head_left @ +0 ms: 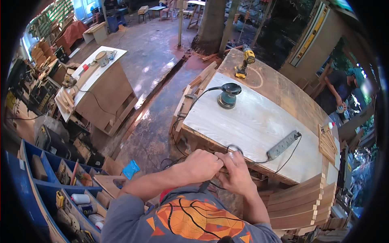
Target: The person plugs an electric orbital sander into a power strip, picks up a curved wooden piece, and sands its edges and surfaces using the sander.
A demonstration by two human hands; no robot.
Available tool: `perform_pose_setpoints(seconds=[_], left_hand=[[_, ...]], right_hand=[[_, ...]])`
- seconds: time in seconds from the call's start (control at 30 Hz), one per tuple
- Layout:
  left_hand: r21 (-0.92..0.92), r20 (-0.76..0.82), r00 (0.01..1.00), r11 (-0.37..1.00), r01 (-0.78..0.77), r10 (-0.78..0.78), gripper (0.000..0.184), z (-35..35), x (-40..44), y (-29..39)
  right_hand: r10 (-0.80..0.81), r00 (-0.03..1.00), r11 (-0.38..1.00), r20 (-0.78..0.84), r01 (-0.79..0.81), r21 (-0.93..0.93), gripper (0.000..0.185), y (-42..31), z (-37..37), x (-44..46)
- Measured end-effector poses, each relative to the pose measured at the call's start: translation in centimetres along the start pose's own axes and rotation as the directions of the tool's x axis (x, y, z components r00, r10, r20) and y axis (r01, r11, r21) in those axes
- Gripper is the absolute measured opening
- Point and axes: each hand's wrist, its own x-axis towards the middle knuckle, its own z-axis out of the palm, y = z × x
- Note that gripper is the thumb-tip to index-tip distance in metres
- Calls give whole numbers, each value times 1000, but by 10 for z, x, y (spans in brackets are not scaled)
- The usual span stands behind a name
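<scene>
My left hand (202,165) and my right hand (236,172) meet in front of my chest at the near edge of the white board (255,117). Both have curled, closed fingers, pinching a black power cord (234,147). A loop of it shows above my right hand, and more hangs below; the part between my fingertips is hidden. Beyond my hands, a grey power strip (282,146) lies on the board, with a cord at each end. A teal and black sander (228,96) stands upright at the board's far left, its cable dropping over the left edge.
A yellow cordless drill (245,62) stands at the table's far end. Wood strips (298,202) are stacked at near right. A blue divided tool box (44,188) sits at near left, a white-topped workbench (101,81) beyond it. Another person (338,91) works at far right.
</scene>
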Motion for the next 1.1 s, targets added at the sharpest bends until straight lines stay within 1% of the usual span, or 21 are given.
perform_pose_setpoints(seconds=[0.03, 0.07, 0.1, 0.13, 0.17, 0.27, 0.37, 0.4, 0.43, 0.47, 0.5, 0.53, 0.6, 0.63, 0.7, 0.77, 0.83, 0.9, 0.97, 1.03, 1.1], left_hand=[[-55, 6, 998, 997, -60, 61, 22, -7, 3, -2], [-241, -201, 979, 966, -96, 47, 22, -3, -2, -15], [-383, -253, 964, 923, -27, -77, 24, -5, -13, -30], [-421, -214, 963, 905, 63, -167, 24, -9, -22, -44], [-451, -169, 953, 879, 153, -252, 24, -12, -33, -60], [-409, -406, 857, 901, 141, -319, 16, 9, -63, -109], [-295, -592, 744, 942, 157, -309, 15, 6, -62, -129], [-199, -677, 706, 975, 96, -208, 14, 4, -51, -133], [-113, -751, 653, 993, 18, -97, 14, 4, -32, -131], [-131, -739, 673, 986, -100, -30, 14, 3, -7, -118], [-21, -687, 696, 952, -305, 208, 14, 0, 14, -102], [85, -621, 658, 871, -484, 426, 15, -3, 31, -84], [215, -497, 561, 720, -660, 662, 20, -1, 56, -30], [216, -531, 440, 618, -756, 724, 20, 9, 67, -11], [233, -458, 371, 511, -827, 808, 24, 22, 82, 5], [93, -458, 443, 537, -838, 771, 28, 38, 100, 16], [57, -393, 490, 552, -832, 778, 32, 57, 109, 22], [85, -444, 498, 588, -804, 745, 34, 78, 121, 33], [81, -453, 560, 657, -749, 694, 38, 100, 124, 41], [96, -483, 586, 705, -702, 650, 42, 129, 143, 56], [-72, -462, 768, 844, -531, 444, 57, 170, 161, 64]], right_hand=[[72, 996, 982, 49, -80, 171, 52, 6, 3, -4], [207, 975, 940, 80, -221, 260, 38, 9, -6, -8], [338, 933, 867, 127, -361, 344, 26, 12, -17, -15], [396, 918, 877, 7, -380, 294, 16, 17, -24, -25], [476, 875, 820, -83, -408, 403, 17, 25, -30, -43], [662, 648, 707, -378, -372, 601, 23, 64, -49, -111], [612, 791, 249, -3, -190, 950, 52, 57, -59, -146], [586, 789, 44, 184, -258, 965, 66, 67, -36, -146], [594, 695, -24, 405, -489, 872, 65, 76, -17, -135], [573, 637, 36, 516, -648, 760, 62, 68, -2, -109], [448, 743, 169, 498, -617, 768, 70, 60, 11, -88], [343, 788, 99, 512, -572, 814, 82, 65, 31, -71], [30, 960, -357, 278, -249, 900, 91, 62, 54, -44], [48, 965, -346, 259, -227, 910, 91, 61, 50, -46], [238, 942, -127, 237, -212, 969, 81, 53, 20, -36], [566, 820, 13, 87, -114, 993, 64, 50, -8, -36], [672, 740, 47, -27, -6, 999, 50, 61, -28, -45], [839, 542, 27, -43, 38, 999, 43, 70, -54, -48], [893, 387, 188, -232, 148, 971, 33, 97, -98, -52], [864, 386, 263, -324, 204, 943, 25, 126, -145, -66], [840, 246, 471, -483, 111, 875, 24, 164, -196, -73]])
